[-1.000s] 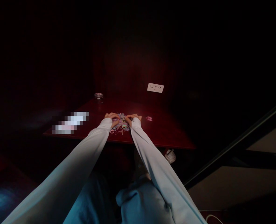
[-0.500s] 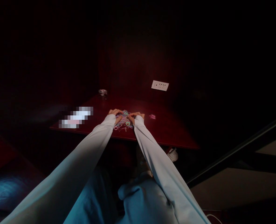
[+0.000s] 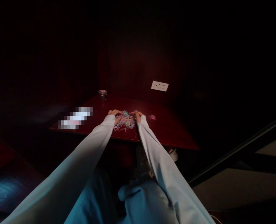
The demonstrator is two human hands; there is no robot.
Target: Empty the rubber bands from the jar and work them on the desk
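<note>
A loose pile of small multicoloured elastic hair bands (image 3: 126,119) lies near the front edge of the dark red table (image 3: 170,132). At its left side rests my left hand (image 3: 115,114), its fingers bent over the bands and the thumb apart from them; no band is visibly held there. My right hand (image 3: 138,116) is at the pile's right edge, thumb and forefinger drawn together in a pinch. Something tiny seems to be at those fingertips, too small to make out. Farther right is a small heap of pink bands (image 3: 152,117), apart from the main pile.
A clear lidded jar (image 3: 102,94) stands at the table's back left. Toward the left edge lies a bright, pixelated flat object (image 3: 76,118). A white socket panel (image 3: 159,86) is on the wall behind. Below the table's right front a pale rounded object (image 3: 173,154) shows.
My right hand has shifted slightly right, away from my left, uncovering more of the pile's middle. My left hand has barely moved.
</note>
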